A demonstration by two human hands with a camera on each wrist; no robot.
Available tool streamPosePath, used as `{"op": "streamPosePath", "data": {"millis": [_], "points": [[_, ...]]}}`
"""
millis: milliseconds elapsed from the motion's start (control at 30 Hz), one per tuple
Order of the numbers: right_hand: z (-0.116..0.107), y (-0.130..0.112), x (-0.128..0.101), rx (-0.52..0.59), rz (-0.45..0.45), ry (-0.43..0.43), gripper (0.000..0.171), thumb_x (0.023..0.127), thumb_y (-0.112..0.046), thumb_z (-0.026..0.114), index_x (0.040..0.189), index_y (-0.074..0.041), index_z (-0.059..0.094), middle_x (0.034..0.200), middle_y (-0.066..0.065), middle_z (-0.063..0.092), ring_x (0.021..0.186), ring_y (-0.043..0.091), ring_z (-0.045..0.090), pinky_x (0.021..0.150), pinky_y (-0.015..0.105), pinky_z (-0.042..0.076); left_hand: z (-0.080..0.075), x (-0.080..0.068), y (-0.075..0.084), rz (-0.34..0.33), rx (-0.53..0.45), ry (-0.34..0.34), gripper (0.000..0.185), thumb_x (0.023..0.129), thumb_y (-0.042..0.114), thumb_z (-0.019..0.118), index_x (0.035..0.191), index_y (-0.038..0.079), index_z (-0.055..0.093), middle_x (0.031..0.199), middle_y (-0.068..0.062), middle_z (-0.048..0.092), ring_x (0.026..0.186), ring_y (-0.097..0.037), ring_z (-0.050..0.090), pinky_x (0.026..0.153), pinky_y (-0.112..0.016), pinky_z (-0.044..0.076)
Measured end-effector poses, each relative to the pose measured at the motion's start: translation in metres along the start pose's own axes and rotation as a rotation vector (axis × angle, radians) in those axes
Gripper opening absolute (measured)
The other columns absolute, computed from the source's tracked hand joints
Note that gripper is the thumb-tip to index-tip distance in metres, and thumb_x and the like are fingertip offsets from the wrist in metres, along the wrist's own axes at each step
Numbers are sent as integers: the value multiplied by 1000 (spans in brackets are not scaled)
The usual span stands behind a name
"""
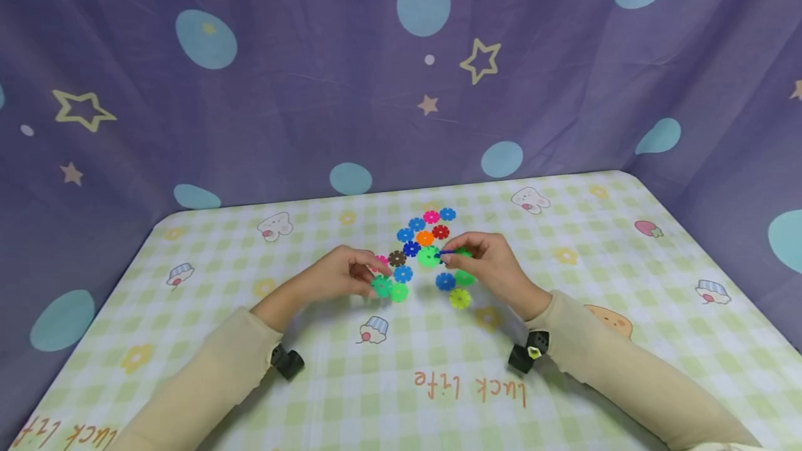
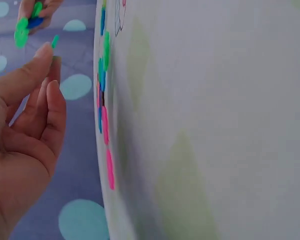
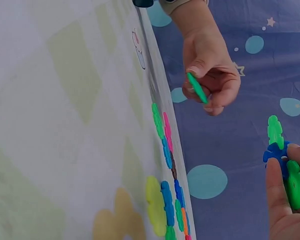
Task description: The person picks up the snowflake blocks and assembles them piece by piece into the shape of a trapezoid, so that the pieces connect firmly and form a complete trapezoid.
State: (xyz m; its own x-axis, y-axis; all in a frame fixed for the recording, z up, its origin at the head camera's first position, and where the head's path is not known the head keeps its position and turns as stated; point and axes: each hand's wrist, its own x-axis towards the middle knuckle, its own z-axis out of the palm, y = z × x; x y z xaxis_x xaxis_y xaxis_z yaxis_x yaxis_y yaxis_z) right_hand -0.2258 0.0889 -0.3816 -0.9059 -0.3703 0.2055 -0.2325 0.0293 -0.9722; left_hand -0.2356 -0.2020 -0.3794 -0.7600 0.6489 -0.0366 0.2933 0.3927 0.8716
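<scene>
My left hand [image 1: 343,273] pinches one green notched plastic disc [image 1: 381,287] by its edge between thumb and fingers, raised over the table. In the right wrist view that disc [image 3: 198,88] appears nearly edge-on. My right hand [image 1: 495,266] grips a dark blue notched disc [image 3: 276,156] that has a light green disc [image 3: 275,131] joined on one side and another green disc [image 3: 295,185] on the other. The two hands are apart, facing each other. Below them more discs lie loose on the cloth, including a yellow one [image 1: 460,298] and a brown one [image 1: 397,258].
A green checked cloth [image 1: 326,395] with printed cupcakes and flowers covers the table. Behind it hangs a purple curtain [image 1: 301,110]. Beyond the hands lie blue [image 1: 405,235], orange [image 1: 425,238], red [image 1: 441,232] and pink discs [image 1: 431,217].
</scene>
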Motion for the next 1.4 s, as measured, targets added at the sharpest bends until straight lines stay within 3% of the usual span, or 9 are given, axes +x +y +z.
{"op": "streamPosePath", "data": {"millis": [167, 267, 533, 700, 800, 1033, 1100, 1233, 1400], "points": [[-3, -1, -1, -21, -4, 8, 15, 86, -9, 69, 94, 3, 69, 89, 16, 70, 79, 32, 66, 73, 41, 55, 10, 8, 15, -106, -26, 125, 32, 77, 3, 76, 109, 5, 71, 108, -6, 70, 80, -18, 64, 67, -25, 54], [-5, -3, -2, -36, -12, 20, 14, 85, -10, 70, 93, 2, 69, 88, 15, 70, 77, 28, 67, 73, 42, 55, 15, 14, 21, -135, -77, 226, 30, 79, 4, 75, 109, 6, 71, 109, -7, 70, 81, -18, 65, 69, -26, 54], [-7, -4, 0, -44, -21, 52, 14, 84, -9, 71, 92, 3, 70, 89, 15, 70, 75, 26, 67, 71, 41, 55, 24, 27, 24, -148, -222, 469, 30, 81, 1, 71, 111, -2, 68, 105, -12, 70, 83, -15, 69, 73, -45, 55], [-6, -3, 2, -9, 0, 93, 17, 83, -10, 72, 93, 4, 70, 89, 11, 71, 77, 28, 66, 75, 42, 55, 29, 34, 24, -136, -246, 562, 27, 80, 2, 72, 107, -4, 69, 95, -11, 72, 75, -7, 68, 73, -37, 56], [-6, -3, 4, -8, 7, 113, 19, 83, -13, 73, 93, 3, 71, 86, 7, 72, 77, 25, 66, 76, 41, 55, 32, 35, 30, -131, -254, 592, 27, 80, 3, 73, 105, -6, 69, 92, -11, 72, 74, -6, 67, 75, -34, 56], [-7, -4, 6, 21, -2, 111, 17, 82, -12, 74, 92, 2, 72, 83, 5, 72, 75, 23, 66, 73, 37, 55, 38, 35, 41, -82, -291, 583, 21, 83, 4, 70, 102, -6, 70, 87, -16, 72, 78, -35, 69, 76, -50, 54], [-7, -4, 6, 34, -6, 110, 17, 81, -11, 74, 91, 2, 72, 82, 4, 72, 74, 22, 67, 74, 37, 55, 39, 34, 41, -67, -289, 569, 20, 84, 5, 70, 101, -6, 70, 86, -16, 72, 77, -37, 68, 75, -50, 54], [-9, -2, 6, 56, -22, 100, 18, 81, -9, 74, 91, 5, 71, 81, 3, 72, 74, 21, 67, 73, 32, 56, 40, 32, 42, -25, -272, 545, 20, 86, 7, 69, 101, -5, 71, 86, -17, 71, 76, -36, 67, 74, -48, 55], [-10, -1, 6, 80, -30, 77, 19, 82, -7, 73, 93, 7, 70, 85, 5, 72, 80, 32, 67, 75, 35, 56, 40, 32, 42, 27, -265, 553, 21, 86, 9, 68, 100, -6, 71, 87, -20, 71, 68, -19, 68, 72, -47, 55]]}}
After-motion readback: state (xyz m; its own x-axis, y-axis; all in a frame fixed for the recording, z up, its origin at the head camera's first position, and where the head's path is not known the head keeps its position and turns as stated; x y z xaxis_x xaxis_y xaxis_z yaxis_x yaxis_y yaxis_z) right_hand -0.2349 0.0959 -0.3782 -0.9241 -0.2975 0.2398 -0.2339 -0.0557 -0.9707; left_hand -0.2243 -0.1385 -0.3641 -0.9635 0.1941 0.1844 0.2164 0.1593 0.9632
